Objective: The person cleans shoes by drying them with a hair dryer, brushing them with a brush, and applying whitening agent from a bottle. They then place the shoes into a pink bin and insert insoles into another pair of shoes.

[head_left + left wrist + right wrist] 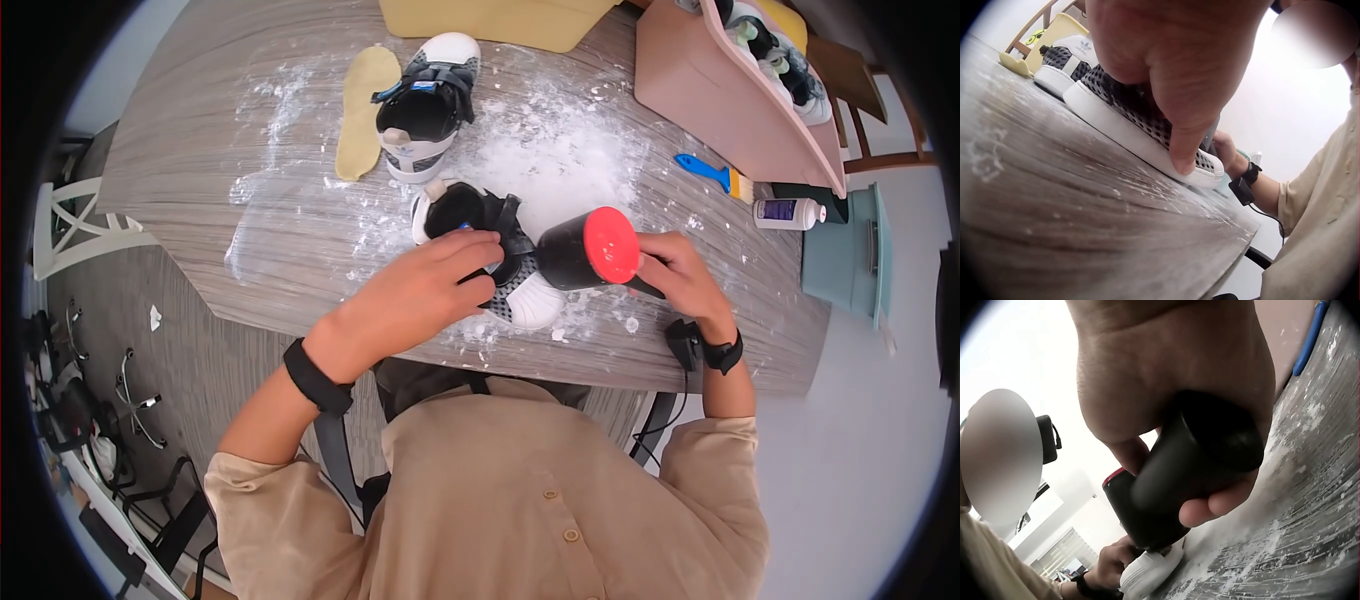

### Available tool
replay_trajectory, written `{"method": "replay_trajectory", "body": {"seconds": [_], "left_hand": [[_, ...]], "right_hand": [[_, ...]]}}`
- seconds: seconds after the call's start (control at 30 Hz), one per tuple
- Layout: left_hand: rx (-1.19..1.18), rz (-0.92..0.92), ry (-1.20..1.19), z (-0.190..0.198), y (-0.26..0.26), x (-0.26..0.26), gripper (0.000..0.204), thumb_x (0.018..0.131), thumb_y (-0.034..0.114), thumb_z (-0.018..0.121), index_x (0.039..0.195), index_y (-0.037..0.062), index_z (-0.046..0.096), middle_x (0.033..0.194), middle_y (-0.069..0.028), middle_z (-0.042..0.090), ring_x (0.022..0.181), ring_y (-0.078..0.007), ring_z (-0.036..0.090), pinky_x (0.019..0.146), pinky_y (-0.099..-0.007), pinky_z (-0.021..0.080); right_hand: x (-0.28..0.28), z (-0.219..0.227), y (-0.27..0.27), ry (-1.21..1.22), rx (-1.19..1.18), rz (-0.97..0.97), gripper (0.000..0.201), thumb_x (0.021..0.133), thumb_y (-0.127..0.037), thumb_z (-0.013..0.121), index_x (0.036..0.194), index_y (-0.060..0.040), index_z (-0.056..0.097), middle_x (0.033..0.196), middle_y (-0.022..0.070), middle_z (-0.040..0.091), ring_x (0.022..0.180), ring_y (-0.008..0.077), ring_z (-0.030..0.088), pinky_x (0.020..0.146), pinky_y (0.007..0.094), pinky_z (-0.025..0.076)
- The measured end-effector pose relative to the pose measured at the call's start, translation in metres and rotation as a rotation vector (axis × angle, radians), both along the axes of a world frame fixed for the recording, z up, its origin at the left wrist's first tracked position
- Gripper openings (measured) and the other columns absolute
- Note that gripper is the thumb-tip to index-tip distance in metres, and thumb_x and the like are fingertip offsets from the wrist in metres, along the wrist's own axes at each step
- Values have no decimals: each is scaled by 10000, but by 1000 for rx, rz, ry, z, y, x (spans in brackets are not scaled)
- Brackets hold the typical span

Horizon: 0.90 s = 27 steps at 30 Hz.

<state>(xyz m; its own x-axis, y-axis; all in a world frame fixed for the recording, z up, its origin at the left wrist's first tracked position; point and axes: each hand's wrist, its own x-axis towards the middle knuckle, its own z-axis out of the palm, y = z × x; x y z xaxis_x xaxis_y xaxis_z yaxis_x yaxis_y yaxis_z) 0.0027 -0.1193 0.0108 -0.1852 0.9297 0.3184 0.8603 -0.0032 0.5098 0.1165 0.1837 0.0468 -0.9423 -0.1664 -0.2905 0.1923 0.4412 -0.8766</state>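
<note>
My left hand [415, 290] grips a black-and-white sneaker [540, 305] that lies on the table, its toe towards me. Its thumb presses the mesh side close above the white sole [1129, 140], and the fingers lie over the straps. In my right hand [685, 275] is a black handheld tool [562, 250] with a round red end, its thick handle [1169, 462] wrapped by the fingers. The tool's narrow far end meets the sneaker near the toe. Behind stands the matching sneaker [425, 115], beside a yellow insole [367, 110].
White powder [560, 150] is spread over the wooden table. On the right lie a blue-handled brush [715, 175] and a white bottle [785, 213], near a pink bin [735, 95] holding shoes. A yellow bin [500, 20] stands at the back, a teal box [845, 255] at far right.
</note>
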Motion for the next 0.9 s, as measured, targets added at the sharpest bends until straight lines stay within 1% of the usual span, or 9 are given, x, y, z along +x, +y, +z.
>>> {"method": "replay_trajectory", "body": {"seconds": [0.07, 0.1, 0.17, 0.27, 0.47, 0.6, 0.7, 0.8, 0.9], "left_hand": [[-14, -4, -19, -4, -1, 0, 222, 694, 102, 711, 814, 19, 544, 1200, -149, 537, 1195, -324, 492, 998, -418, 444], [-22, -2, -28, -5, -1, 0, 249, 684, 104, 734, 804, 21, 532, 1219, -152, 527, 1202, -333, 487, 998, -428, 443], [-11, -11, -15, -2, -1, 0, 254, 679, 103, 736, 804, 19, 531, 1222, -152, 526, 1203, -334, 486, 995, -429, 443], [-6, -12, 0, -2, -2, -1, 257, 676, 103, 736, 806, 17, 532, 1225, -153, 524, 1206, -336, 483, 992, -429, 444], [-16, -7, -11, -4, -1, 0, 254, 676, 102, 735, 809, 18, 535, 1225, -154, 526, 1207, -336, 483, 999, -428, 441], [-2, -3, 9, -2, -2, 0, 247, 679, 101, 732, 804, 17, 536, 1222, -155, 528, 1206, -336, 485, 1000, -429, 441], [15, 9, 12, -1, -1, 1, 147, 715, 86, 631, 831, 13, 578, 1160, -146, 564, 1174, -297, 512, 1000, -388, 453], [7, -13, 0, -7, -2, 0, 236, 684, 89, 727, 798, 15, 534, 1217, -154, 531, 1205, -335, 485, 994, -433, 443], [-17, -5, -12, -3, -2, 1, 232, 681, 73, 728, 788, 14, 531, 1202, -153, 534, 1205, -336, 485, 993, -435, 442]], "right_hand": [[-2, -5, -2, 91, 63, 48, 262, 941, -164, 534, 1085, 29, 635, 758, 72, 628, 677, 100, 534, 643, 264, 458], [-1, -6, -2, 110, 45, 41, 260, 939, -160, 533, 1085, 29, 635, 762, 73, 632, 677, 101, 535, 643, 264, 459], [-2, -9, -4, 146, 5, 37, 256, 935, -151, 531, 1086, 28, 634, 771, 76, 639, 678, 103, 538, 644, 265, 463], [-1, 1, 2, 3, 56, 43, 253, 932, -149, 532, 1081, 28, 634, 806, 84, 664, 698, 109, 562, 659, 270, 473], [-5, 1, -13, 211, 81, 60, 247, 919, -130, 533, 1078, 28, 635, 843, 108, 684, 721, 135, 600, 684, 286, 489], [-3, 1, -6, 142, 75, 57, 246, 910, -122, 531, 1076, 27, 636, 840, 117, 681, 723, 142, 600, 690, 286, 488], [6, 5, 0, 57, 67, 13, 246, 908, -124, 534, 1072, 29, 635, 823, 114, 672, 718, 140, 592, 690, 285, 485], [13, 4, 4, 27, 55, -9, 245, 909, -126, 536, 1069, 32, 635, 810, 107, 661, 707, 134, 579, 686, 281, 482], [21, 1, 9, 47, 86, -3, 243, 920, -128, 531, 1067, 36, 632, 813, 93, 651, 693, 127, 565, 675, 275, 481]]}}
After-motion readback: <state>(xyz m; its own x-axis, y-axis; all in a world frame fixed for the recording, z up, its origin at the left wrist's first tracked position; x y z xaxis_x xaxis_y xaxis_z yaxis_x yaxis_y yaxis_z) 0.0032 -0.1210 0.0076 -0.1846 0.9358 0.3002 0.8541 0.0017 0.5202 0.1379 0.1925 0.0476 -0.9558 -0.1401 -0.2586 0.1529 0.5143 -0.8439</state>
